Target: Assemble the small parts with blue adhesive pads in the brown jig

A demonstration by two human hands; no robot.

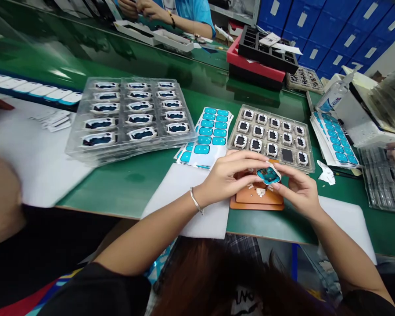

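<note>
The light, fragile blue-filmed part (268, 175) is pinched at its edges between the left grip (232, 175) and the right grip (298, 191), just above the orange fixture (256, 205), and is best held by that rim.

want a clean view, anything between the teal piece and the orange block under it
Nothing visible, only small white scraps lying on the orange block below the teal piece held in the left hand and right hand.

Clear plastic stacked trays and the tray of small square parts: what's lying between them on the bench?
In the head view, a stack of sheets of turquoise stickers lies between the stacked clear plastic trays and the tray of small square parts.
</note>
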